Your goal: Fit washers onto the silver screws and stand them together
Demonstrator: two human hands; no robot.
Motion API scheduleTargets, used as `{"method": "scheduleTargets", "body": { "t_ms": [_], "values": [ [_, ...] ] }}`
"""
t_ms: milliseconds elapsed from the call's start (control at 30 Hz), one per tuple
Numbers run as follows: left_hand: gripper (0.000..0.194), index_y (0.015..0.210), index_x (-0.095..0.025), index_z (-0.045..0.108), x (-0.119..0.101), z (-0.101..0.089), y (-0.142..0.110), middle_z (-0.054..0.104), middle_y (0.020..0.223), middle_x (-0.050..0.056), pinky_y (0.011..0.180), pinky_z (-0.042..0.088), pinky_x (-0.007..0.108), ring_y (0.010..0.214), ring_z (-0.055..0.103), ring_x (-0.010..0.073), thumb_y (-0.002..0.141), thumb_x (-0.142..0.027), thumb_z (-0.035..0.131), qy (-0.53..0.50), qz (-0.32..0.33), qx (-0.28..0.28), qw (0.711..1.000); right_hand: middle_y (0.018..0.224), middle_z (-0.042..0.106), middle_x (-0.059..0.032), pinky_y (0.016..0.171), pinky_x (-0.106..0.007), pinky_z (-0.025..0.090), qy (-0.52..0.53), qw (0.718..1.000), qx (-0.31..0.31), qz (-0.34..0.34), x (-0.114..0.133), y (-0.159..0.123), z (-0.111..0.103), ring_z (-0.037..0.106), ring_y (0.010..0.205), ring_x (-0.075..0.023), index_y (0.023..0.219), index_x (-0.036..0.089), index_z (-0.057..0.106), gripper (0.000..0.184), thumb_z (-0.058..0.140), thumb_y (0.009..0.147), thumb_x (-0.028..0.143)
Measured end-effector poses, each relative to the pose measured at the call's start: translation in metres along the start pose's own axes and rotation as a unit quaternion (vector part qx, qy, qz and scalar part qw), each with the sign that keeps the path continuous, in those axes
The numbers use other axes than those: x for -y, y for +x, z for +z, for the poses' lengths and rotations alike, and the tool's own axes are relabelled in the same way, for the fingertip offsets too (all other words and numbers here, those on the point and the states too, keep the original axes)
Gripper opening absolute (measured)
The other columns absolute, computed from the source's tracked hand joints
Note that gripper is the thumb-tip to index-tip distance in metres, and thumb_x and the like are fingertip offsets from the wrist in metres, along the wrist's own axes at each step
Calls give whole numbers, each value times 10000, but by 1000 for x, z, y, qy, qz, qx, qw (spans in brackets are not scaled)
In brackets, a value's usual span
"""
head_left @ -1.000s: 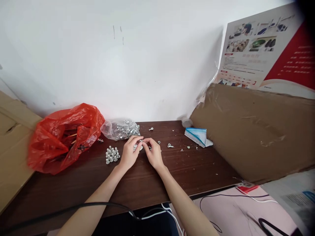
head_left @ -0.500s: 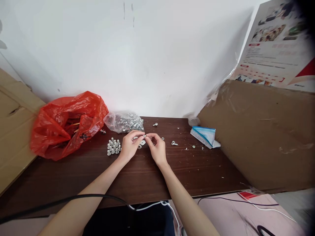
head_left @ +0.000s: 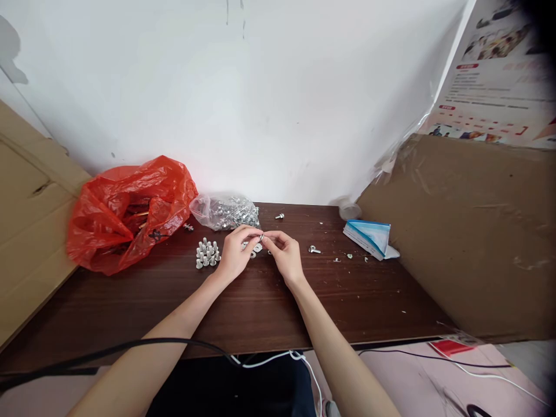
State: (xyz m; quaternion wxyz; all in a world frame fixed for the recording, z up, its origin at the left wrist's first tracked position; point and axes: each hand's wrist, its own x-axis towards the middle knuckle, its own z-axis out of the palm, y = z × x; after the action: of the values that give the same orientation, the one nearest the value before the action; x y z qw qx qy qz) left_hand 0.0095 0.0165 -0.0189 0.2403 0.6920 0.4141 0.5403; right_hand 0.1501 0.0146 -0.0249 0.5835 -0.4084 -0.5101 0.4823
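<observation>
Between my two hands, above the table, is a small metal washer (head_left: 261,237), mostly covered by the fingertips. My left hand (head_left: 236,253) pinches it from one side with thumb and forefinger. From the other side my right hand (head_left: 284,253) pinches it too, the fingertips nearly meeting. Several flat washers (head_left: 258,248) lie on the table just beneath the hands, partly hidden by them. To the left of my left hand stands a close group of several silver bolts (head_left: 207,253), shanks up.
A clear bag of metal fasteners (head_left: 230,212) lies behind my hands, with a red plastic bag (head_left: 130,217) farther left. Loose bolts (head_left: 314,250) and a blue-and-white packet (head_left: 368,237) are to the right. Cardboard (head_left: 469,243) walls both sides. A black cable (head_left: 174,341) crosses near my left forearm.
The whole view has shifted slightly, so things appear farther right. The fingers have turned the small piece a little, and more of its ring shape shows. Both hands keep their pinch.
</observation>
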Motion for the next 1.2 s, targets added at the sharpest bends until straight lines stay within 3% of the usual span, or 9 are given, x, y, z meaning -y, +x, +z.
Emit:
{"method": "scheduleTargets", "body": {
  "t_ms": [267,367,533,767,933,1100,1200],
  "values": [
    [201,822,-164,625,-4,-1,-2,670,719,16,598,452,247,630,599,128,885,-336,543,73,-43,4,996,819,714,-22,755,-323,529,19,999,27,20,9,-4,2,636,730,-160,816,191,715,216,754,689,362],
    [166,895,-171,605,-8,0,-3,676,771,17,569,435,226,672,608,126,888,-319,530,72,-36,5,997,793,700,-9,734,-313,523,58,998,13,36,10,-4,3,620,696,-144,801,190,703,223,769,663,352],
    [174,1018,-177,596,-10,3,-4,661,796,12,592,434,224,666,582,112,868,-208,514,62,-17,54,996,733,673,6,689,-280,500,97,994,-13,50,7,-1,1,591,650,-122,795,182,682,225,777,641,317],
    [214,849,-173,589,-9,2,-5,641,777,22,626,408,258,653,549,126,924,-327,462,111,-37,27,993,687,654,11,673,-294,507,95,994,-6,47,8,-2,3,587,637,-132,781,186,670,236,777,631,333],
    [141,994,-187,568,-11,1,-4,613,789,-1,621,402,247,616,500,108,872,-231,513,87,-28,24,996,706,661,7,675,-296,510,90,995,-7,45,7,-2,2,591,640,-132,790,187,667,240,775,637,337],
    [96,890,-182,582,-11,2,-4,603,763,-1,622,377,253,626,476,112,874,-246,513,101,-29,47,993,700,657,11,673,-293,503,89,995,-12,51,7,-2,1,592,639,-130,777,186,665,231,776,637,332],
    [284,693,-176,515,-12,2,-3,556,691,5,621,358,269,625,469,122,923,-329,448,119,-49,35,991,700,651,14,664,-289,500,80,996,-4,46,7,-2,1,582,631,-127,784,187,663,233,772,644,338]
  ]
}}
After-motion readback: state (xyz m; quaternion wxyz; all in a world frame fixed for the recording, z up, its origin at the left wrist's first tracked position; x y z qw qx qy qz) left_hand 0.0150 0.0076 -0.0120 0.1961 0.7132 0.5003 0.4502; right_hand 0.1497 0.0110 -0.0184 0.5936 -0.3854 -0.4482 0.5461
